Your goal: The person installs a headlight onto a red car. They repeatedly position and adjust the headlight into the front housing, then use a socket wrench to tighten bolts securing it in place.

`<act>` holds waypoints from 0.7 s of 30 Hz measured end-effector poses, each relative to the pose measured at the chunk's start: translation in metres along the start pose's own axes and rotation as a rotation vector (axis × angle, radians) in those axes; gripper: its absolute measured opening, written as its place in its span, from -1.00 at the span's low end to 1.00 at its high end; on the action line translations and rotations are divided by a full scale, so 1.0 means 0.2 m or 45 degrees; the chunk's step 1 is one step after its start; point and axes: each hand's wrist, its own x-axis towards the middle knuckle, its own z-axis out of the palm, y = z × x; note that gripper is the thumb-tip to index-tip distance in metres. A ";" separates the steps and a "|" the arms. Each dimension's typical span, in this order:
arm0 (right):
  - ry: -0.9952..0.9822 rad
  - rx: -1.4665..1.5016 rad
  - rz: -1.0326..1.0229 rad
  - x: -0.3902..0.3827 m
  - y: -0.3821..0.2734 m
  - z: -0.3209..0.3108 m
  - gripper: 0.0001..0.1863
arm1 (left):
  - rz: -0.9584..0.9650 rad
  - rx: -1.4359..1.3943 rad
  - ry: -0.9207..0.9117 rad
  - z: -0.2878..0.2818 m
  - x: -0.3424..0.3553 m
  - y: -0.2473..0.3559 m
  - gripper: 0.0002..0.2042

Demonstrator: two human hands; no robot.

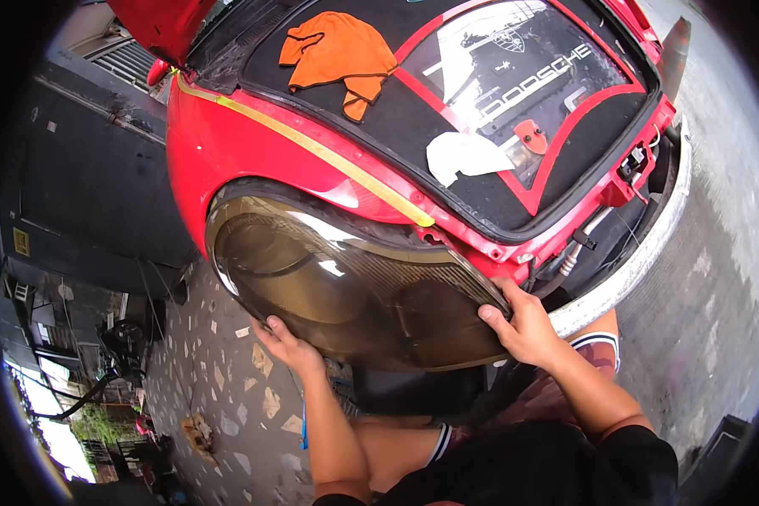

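Note:
A large oval headlight with a smoky, brownish lens sits against the front corner of a red car. My left hand grips its lower left edge, thumb on the rim and fingers partly hidden below. At the opposite end, my right hand clasps the right edge, its thumb on the lens side and its fingers over the top. Yellow tape runs along the fender edge above the headlight. The back of the headlight is hidden, so I cannot tell how far it is seated.
In the open front trunk lie an orange cloth, a white cloth and a small red piece on a clear panel with red trim. The exposed bumper bar curves along the right. Below me is a stone-patterned floor.

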 end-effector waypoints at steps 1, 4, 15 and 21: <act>0.006 0.010 -0.020 -0.04 0.03 0.01 -0.43 | -0.018 -0.017 -0.012 -0.02 -0.04 0.02 -0.24; 0.078 -0.053 -0.121 0.02 0.03 0.01 -0.42 | 0.100 0.091 -0.025 0.03 -0.02 0.04 -0.20; 0.023 0.037 -0.155 0.04 0.04 0.01 -0.37 | 0.000 0.019 0.004 -0.04 -0.02 0.00 -0.21; 0.011 0.068 -0.149 0.11 0.10 -0.01 -0.36 | -0.066 0.136 0.063 0.07 -0.01 0.03 -0.24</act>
